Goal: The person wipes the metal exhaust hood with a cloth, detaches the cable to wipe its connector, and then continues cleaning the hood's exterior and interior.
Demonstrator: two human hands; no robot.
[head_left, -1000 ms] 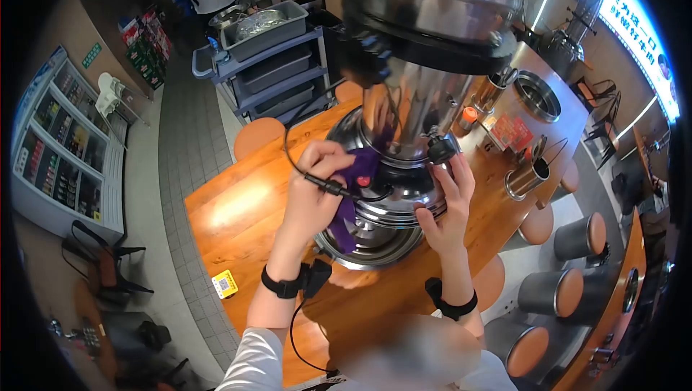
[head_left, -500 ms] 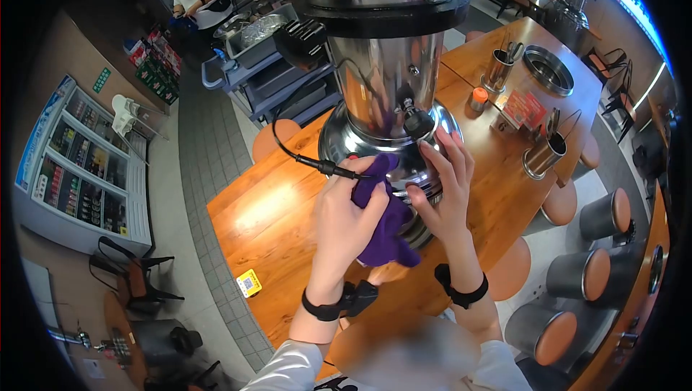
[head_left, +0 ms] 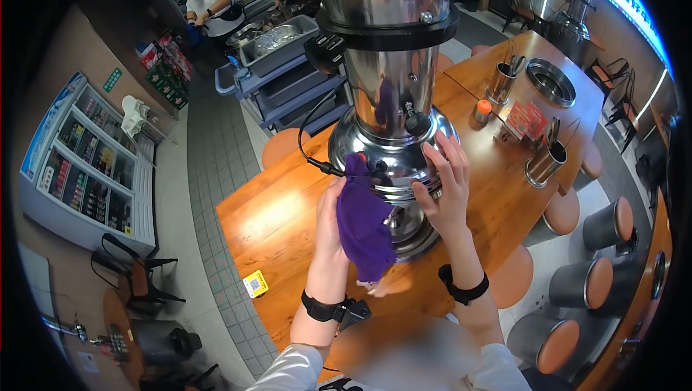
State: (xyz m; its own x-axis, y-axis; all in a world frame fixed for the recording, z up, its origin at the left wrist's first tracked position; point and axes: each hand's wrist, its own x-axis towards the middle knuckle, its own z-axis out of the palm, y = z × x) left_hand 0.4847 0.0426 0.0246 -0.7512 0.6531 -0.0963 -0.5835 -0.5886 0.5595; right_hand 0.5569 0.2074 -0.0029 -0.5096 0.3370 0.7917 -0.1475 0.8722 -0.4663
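Note:
A shiny metal exhaust hood with a round flared base [head_left: 346,139] hangs in front of me above the wooden table [head_left: 252,196]. My left hand [head_left: 328,221] grips a purple cloth [head_left: 364,225] at the base's left side. The cloth hangs down over most of the fingers, and its top reaches close to a red button on the base. A black cable [head_left: 306,139] runs to the base just beside the cloth. My right hand [head_left: 448,189] has its fingers spread and rests against the right side of the flared base.
Metal utensil holders [head_left: 546,164], an orange-capped bottle [head_left: 482,110] and a red card [head_left: 526,121] stand on the table's right part, near a round grill opening [head_left: 551,82]. Stools [head_left: 582,283] line the right side. Behind are a grey cart [head_left: 295,95] and two people [head_left: 213,2].
My left hand has shifted slightly left, and the bunched cloth has dropped open to hang wider over it. The right hand stays against the base. A second person has come into view behind.

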